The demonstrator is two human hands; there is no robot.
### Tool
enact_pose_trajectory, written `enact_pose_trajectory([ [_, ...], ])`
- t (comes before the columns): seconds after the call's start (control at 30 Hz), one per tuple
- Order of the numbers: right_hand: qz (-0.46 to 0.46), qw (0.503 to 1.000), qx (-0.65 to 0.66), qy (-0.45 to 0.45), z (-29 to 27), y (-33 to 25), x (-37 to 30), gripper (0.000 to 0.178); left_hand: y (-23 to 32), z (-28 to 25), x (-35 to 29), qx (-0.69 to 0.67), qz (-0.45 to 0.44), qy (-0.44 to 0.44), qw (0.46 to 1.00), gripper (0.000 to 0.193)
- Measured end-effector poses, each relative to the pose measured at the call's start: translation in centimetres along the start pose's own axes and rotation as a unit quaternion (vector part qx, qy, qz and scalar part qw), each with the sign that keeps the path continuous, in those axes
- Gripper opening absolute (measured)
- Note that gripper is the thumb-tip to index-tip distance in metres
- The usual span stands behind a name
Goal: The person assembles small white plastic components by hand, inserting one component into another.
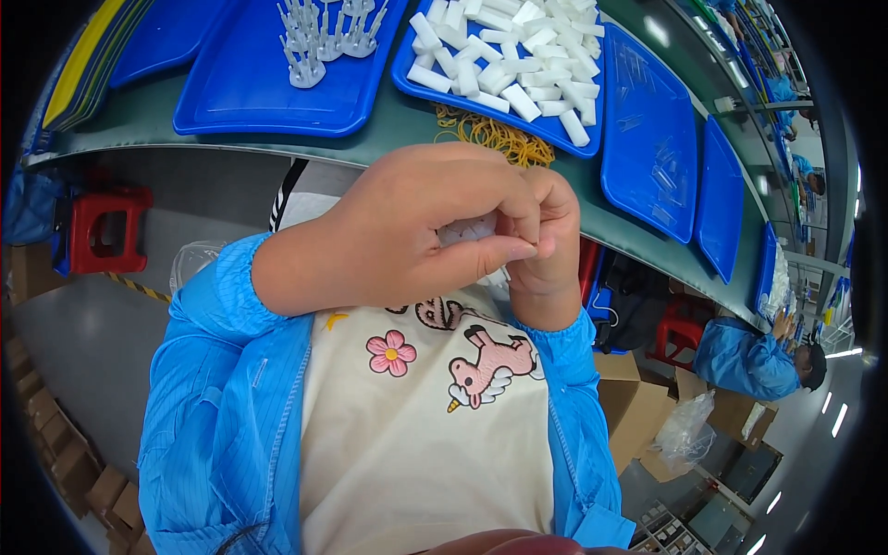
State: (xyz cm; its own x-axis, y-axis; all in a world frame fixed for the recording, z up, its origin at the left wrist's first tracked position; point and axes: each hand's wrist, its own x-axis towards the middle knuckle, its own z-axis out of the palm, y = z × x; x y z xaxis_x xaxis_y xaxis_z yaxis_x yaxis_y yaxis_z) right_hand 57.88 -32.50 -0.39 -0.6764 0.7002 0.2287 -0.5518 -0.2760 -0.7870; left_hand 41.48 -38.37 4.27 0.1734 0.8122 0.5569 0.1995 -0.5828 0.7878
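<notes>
My left hand [407, 217] is raised in front of my chest, its thumb and forefinger pinched together. My right hand [557, 231] meets it at the fingertips, partly covered by the left, with its fingers curled. Whatever lies between the fingertips is too small or hidden to make out. Just beyond the hands, yellow rubber bands [490, 131] lie in a loose heap at the table's near edge. Past them, white blocks [518, 65] fill a blue tray [404, 81].
White pronged pieces [319, 42] stand in a blue tray [268, 116] at the far left. Right of the blocks, another blue tray [634, 157] holds thin clear pieces [671, 176]. A red stool [109, 222] stands left of the table; a co-worker [754, 356] sits at the right.
</notes>
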Motion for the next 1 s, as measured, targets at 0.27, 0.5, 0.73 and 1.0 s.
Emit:
enact_pose_trajectory([
  [0.27, -0.007, 1.0, -0.017, -0.007, -0.32, 0.27, -0.25, 0.04, 0.0, -0.04, -0.14, 0.003, 0.0, -0.012, 1.0, 0.01],
  [0.5, 0.012, 1.0, 0.0, -0.018, -0.1, 0.17, -0.3, 0.038, -0.13, -0.17, -0.2, 0.002, 0.002, -0.029, 1.0, 0.009],
  [0.73, 0.022, 0.999, -0.021, -0.014, 0.11, 0.21, -0.17, 0.039, -0.41, -0.05, -0.26, 0.021, 0.028, -0.032, 0.999, 0.012],
  [1.0, 0.027, 0.999, -0.015, -0.011, -0.13, 0.9, -0.56, 0.041, -0.37, 0.11, -0.46, 0.044, 0.033, -0.041, 0.998, 0.012],
])
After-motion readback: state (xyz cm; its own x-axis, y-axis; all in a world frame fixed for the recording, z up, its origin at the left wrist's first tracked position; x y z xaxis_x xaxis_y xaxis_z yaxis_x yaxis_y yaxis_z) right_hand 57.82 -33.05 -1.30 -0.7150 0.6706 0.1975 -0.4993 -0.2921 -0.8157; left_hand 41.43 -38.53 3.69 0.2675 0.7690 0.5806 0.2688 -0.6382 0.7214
